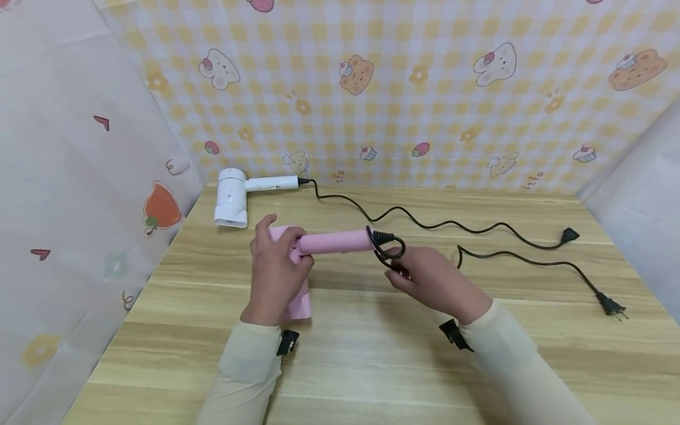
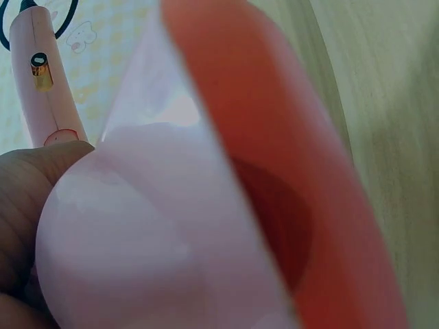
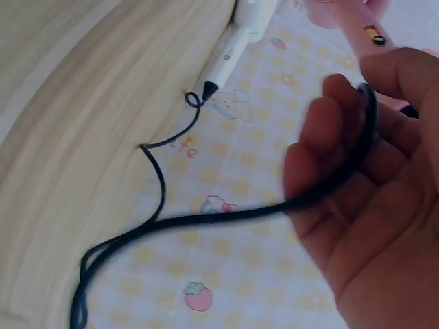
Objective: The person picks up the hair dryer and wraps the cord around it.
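A pink hair dryer (image 1: 337, 242) is held above the wooden table, its handle pointing right. My left hand (image 1: 273, 274) grips it around the head, near where the handle joins. Close up in the left wrist view, the dryer's wide pink nozzle (image 2: 137, 226) fills most of the picture and hides much of that hand. From the handle's end comes a black cord (image 3: 240, 215), looped once beside the handle. My right hand (image 1: 438, 280) holds this cord close to the handle; in the right wrist view the cord crosses its palm between curled fingers and thumb.
At the back left of the table (image 1: 350, 366) lies a white hair dryer (image 1: 231, 198). Its black cord (image 1: 425, 226) runs right to a plug (image 1: 569, 235). Nearer, the pink dryer's plug (image 1: 611, 305) rests at the right. A patterned cloth (image 1: 372, 130) stands behind.
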`<state>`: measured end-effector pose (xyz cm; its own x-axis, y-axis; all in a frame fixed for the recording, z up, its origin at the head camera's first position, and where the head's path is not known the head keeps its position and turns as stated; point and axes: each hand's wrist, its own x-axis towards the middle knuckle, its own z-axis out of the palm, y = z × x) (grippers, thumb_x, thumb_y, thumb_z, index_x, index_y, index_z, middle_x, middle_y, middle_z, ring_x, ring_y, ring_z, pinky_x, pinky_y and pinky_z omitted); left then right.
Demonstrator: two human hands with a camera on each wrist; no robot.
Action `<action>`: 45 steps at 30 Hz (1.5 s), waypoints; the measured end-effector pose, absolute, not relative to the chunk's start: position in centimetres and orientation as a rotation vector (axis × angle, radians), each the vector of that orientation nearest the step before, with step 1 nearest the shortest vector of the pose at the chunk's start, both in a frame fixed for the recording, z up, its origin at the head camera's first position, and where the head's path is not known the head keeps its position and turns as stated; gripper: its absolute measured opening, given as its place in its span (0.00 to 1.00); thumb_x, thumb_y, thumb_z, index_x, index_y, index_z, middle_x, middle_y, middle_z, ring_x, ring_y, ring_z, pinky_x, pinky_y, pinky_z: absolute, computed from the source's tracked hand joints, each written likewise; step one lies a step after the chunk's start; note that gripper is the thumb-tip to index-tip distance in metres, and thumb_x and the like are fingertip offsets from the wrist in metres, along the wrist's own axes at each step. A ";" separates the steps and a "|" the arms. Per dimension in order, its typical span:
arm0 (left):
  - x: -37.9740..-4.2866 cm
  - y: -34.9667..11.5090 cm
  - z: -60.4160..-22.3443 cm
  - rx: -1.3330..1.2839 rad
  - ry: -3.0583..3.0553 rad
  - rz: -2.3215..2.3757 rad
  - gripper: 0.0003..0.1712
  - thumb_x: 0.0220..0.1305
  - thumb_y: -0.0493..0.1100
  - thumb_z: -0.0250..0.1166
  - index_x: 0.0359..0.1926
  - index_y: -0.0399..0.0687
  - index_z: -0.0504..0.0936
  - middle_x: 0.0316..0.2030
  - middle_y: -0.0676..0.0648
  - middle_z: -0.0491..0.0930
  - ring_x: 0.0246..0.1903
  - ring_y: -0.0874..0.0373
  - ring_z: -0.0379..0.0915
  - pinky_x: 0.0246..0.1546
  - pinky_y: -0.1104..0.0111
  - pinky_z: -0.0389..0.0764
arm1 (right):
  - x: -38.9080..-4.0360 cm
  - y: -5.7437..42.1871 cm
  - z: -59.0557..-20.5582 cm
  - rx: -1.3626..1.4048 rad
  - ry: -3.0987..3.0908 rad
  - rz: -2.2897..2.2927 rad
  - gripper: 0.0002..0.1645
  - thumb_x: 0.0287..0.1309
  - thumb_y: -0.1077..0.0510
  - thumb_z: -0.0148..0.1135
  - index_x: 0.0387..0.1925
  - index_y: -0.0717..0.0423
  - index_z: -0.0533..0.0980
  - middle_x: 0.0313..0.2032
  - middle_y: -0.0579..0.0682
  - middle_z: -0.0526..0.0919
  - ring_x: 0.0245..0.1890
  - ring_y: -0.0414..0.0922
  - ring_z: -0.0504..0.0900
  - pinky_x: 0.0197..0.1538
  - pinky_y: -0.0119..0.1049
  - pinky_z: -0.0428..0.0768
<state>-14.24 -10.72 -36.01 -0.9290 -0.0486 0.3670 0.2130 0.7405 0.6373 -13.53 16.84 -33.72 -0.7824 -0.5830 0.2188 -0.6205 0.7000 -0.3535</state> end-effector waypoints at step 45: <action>-14.3 -10.5 -36.1 -0.190 -2.572 -0.950 0.21 0.50 0.33 0.74 0.46 0.48 0.83 0.70 0.38 0.54 0.62 0.32 0.54 0.50 0.43 0.72 | -12.3 15.9 -28.8 1.199 -2.380 0.604 0.09 0.56 0.69 0.63 0.38 0.55 0.80 0.31 0.41 0.79 0.22 0.35 0.67 0.27 0.31 0.71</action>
